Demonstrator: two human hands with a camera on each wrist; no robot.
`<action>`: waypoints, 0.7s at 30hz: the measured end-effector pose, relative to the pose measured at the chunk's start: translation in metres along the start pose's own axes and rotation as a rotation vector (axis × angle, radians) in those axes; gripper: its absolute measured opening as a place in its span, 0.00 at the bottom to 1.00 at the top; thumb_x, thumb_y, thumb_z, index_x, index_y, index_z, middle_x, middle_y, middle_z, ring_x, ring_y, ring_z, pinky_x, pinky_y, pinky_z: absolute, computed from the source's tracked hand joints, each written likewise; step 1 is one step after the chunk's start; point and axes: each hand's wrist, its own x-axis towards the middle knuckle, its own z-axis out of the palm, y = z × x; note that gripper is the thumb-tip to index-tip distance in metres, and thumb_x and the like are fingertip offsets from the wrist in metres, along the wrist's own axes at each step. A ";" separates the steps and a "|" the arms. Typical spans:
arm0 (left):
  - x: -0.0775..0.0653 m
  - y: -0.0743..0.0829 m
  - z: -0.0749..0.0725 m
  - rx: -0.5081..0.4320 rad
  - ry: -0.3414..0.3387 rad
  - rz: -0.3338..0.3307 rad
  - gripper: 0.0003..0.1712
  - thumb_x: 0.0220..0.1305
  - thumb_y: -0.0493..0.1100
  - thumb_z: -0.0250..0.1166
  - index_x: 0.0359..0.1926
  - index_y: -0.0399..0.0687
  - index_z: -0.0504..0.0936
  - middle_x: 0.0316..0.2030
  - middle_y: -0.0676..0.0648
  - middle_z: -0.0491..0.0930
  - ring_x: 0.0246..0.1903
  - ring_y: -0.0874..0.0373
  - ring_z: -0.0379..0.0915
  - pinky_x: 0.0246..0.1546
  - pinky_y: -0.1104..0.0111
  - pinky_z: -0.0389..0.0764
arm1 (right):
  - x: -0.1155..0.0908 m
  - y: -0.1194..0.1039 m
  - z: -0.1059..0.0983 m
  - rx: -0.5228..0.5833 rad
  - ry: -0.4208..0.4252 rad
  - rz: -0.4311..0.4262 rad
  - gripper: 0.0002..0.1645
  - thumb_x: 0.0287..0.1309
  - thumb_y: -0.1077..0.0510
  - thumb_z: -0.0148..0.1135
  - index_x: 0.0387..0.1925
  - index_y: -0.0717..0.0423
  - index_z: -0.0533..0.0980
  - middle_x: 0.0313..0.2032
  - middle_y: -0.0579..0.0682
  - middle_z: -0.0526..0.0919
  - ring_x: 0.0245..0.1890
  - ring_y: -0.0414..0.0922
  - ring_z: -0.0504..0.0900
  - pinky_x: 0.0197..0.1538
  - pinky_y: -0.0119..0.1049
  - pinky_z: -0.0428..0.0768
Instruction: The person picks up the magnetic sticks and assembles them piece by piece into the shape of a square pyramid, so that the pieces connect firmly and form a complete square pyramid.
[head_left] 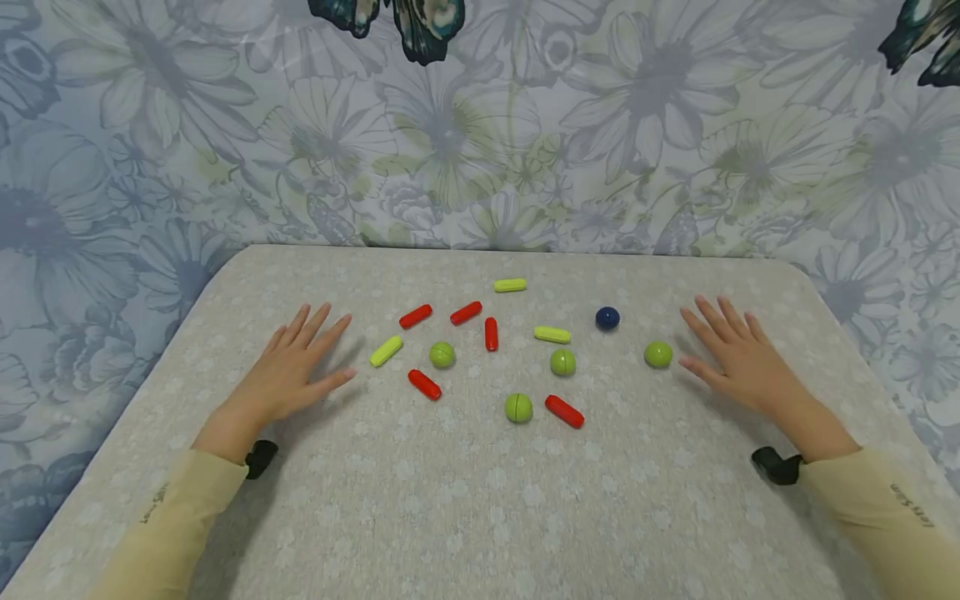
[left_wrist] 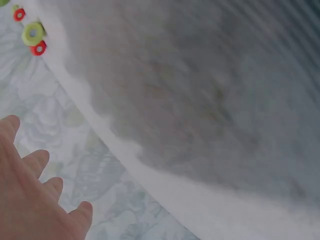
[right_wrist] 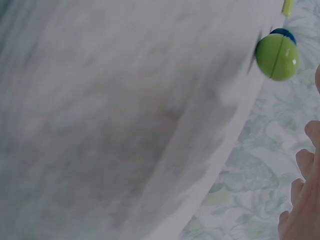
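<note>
Left hand [head_left: 287,371] and right hand [head_left: 745,371] are well apart, both outspread — a yellow stick [head_left: 386,351] near the left one, a green ball [head_left: 658,354] just beside the right. Between them on the table [head_left: 480,517] lie red sticks [head_left: 491,334] and, right of those, a blue ball [head_left: 607,318].

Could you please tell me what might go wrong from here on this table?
The green ball nearest the right hand looks round, so a light bump might roll it away. The frontmost green ball lies close beside a red stick, so reaching for one could knock the other.
</note>
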 end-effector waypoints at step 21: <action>0.020 0.060 0.003 -0.174 0.109 0.148 0.44 0.62 0.62 0.59 0.73 0.58 0.50 0.72 0.49 0.39 0.69 0.48 0.31 0.59 0.41 0.50 | 0.040 -0.077 0.001 0.110 0.130 -0.135 0.43 0.65 0.49 0.56 0.72 0.56 0.48 0.71 0.60 0.43 0.69 0.57 0.38 0.63 0.61 0.45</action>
